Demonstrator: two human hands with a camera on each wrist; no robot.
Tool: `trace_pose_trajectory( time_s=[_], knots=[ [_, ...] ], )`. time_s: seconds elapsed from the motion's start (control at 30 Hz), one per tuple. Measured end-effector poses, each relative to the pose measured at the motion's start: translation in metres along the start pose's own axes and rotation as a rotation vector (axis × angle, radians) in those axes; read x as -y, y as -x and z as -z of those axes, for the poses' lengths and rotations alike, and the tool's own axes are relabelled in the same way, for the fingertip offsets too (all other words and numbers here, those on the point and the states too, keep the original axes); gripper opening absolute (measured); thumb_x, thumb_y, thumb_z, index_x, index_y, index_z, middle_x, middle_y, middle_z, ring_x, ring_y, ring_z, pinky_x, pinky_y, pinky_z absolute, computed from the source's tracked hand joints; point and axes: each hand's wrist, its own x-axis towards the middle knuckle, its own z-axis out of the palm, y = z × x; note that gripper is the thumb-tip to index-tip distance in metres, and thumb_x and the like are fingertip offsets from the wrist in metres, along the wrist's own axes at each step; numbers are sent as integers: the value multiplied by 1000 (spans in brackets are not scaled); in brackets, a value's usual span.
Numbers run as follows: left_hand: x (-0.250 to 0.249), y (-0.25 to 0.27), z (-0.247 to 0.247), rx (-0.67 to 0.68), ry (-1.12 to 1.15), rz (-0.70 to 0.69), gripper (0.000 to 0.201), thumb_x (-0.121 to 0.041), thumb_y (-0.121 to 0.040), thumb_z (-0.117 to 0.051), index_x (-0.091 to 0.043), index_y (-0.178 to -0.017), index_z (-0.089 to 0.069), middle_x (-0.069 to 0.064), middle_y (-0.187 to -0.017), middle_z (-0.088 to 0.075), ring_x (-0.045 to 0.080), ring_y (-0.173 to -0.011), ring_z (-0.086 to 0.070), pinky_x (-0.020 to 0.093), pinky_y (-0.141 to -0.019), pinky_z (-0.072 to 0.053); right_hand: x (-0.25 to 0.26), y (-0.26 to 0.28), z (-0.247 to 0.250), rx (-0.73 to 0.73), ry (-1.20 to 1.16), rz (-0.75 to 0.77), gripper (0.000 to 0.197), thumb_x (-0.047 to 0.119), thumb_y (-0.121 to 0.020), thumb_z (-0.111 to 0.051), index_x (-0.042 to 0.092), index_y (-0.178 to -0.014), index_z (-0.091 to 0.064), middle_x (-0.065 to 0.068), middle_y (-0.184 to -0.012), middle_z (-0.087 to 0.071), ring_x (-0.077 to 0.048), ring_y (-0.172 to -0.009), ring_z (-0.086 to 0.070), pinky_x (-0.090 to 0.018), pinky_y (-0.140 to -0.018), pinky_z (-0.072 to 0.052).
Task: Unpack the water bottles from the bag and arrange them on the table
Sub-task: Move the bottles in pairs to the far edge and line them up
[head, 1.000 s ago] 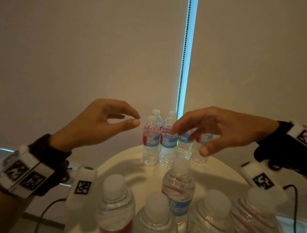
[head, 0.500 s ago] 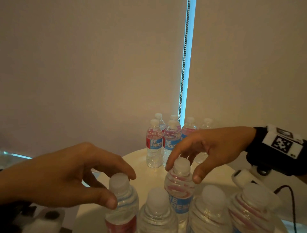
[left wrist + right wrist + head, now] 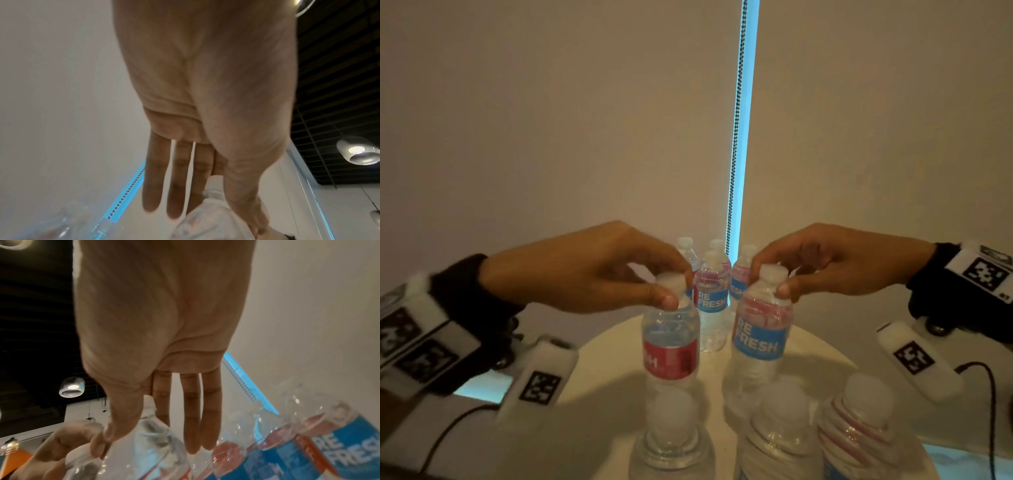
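Observation:
My left hand [image 3: 671,287] pinches the white cap of a clear water bottle [image 3: 671,346] whose red label side faces me, held above the round white table [image 3: 606,356]. My right hand [image 3: 774,284] pinches the neck of a second bottle [image 3: 760,335] with a blue REFRESH label, lifted beside the first. In the left wrist view the held bottle's cap [image 3: 213,183] sits between thumb and fingers. The right wrist view shows the bottle neck [image 3: 150,408] under my thumb. No bag is in view.
Several bottles [image 3: 710,294] stand grouped at the table's far edge, near the blind's bead chain [image 3: 736,137]. Three more bottles [image 3: 780,438] stand at the near edge below my hands. A cable [image 3: 989,411] hangs from my right wrist.
Both hands dropped to the near bottles, took one each by the top, and have lifted them up and toward the far group.

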Motion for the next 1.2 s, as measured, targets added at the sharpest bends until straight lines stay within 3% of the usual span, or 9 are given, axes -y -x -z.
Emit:
trace_pose_trajectory(
  time_s=[0.07,0.17,0.23,0.33,0.47,0.63,0.77,0.93,1.2],
  knots=[
    [1,-24,1,-48,-127,-70,29,-34,-89,-68,-18,-113,-70,-11,-105,-73,8,-99,-68,21,-85,-55,-5,4,8,-48,44,-49,32,25,-90,-66,15,-120,-67,-3,-112,-73,-33,-95,-71,-52,-80,-60],
    [3,-58,-5,-101,-329,-181,43,-51,-87,-56,-20,-112,-70,-23,-98,-65,7,-90,-65,14,-77,-48,-17,9,14,-106,109,-128,26,24,-90,-66,16,-115,-68,7,-105,-73,-19,-86,-73,-35,-74,-62],
    [10,-81,-13,-91,-414,-198,47,-56,-87,-53,-21,-113,-70,-16,-100,-69,11,-90,-63,14,-77,-45,-28,12,17,-146,171,-168,25,22,-90,-68,15,-115,-67,5,-105,-72,-17,-83,-74,-30,-73,-61],
    [19,-109,-28,-74,-561,-147,41,-56,-89,-53,-30,-118,-65,-12,-109,-71,9,-96,-54,27,-89,-38,-44,13,19,-180,226,-214,31,20,-89,-70,14,-119,-65,5,-112,-64,-20,-86,-74,-34,-76,-62],
    [28,-132,-44,-48,-662,-77,36,-53,-91,-54,-35,-121,-61,-12,-111,-69,5,-93,-42,27,-95,-24,-61,14,22,-172,232,-279,31,21,-90,-69,13,-121,-64,2,-117,-62,-23,-90,-74,-39,-80,-61],
    [39,-151,-54,-8,-710,-3,38,-51,-92,-52,-32,-125,-61,-9,-117,-68,14,-112,-51,36,-107,-23,-72,11,20,-144,228,-313,30,22,-93,-66,15,-121,-64,5,-115,-59,-22,-92,-73,-41,-80,-62],
    [45,-158,-59,8,-705,33,36,-51,-93,-51,-33,-123,-60,-9,-118,-68,16,-114,-52,40,-109,-24,-78,7,20,-131,241,-309,32,21,-92,-67,14,-123,-63,10,-110,-57,-25,-92,-72,-42,-77,-62],
    [47,-162,-62,7,-705,65,35,-50,-94,-49,-33,-124,-60,-7,-119,-69,19,-115,-53,45,-112,-22,-81,5,23,-132,294,-290,31,18,-93,-66,16,-123,-64,8,-113,-60,-13,-90,-68,-36,-74,-63],
    [50,-164,-65,13,-605,144,35,-48,-94,-50,-30,-122,-59,-9,-122,-66,19,-119,-52,54,-115,-16,-86,5,23,-178,268,-284,29,16,-92,-67,19,-121,-64,2,-122,-65,-16,-91,-68,-34,-71,-63]
  ],
)
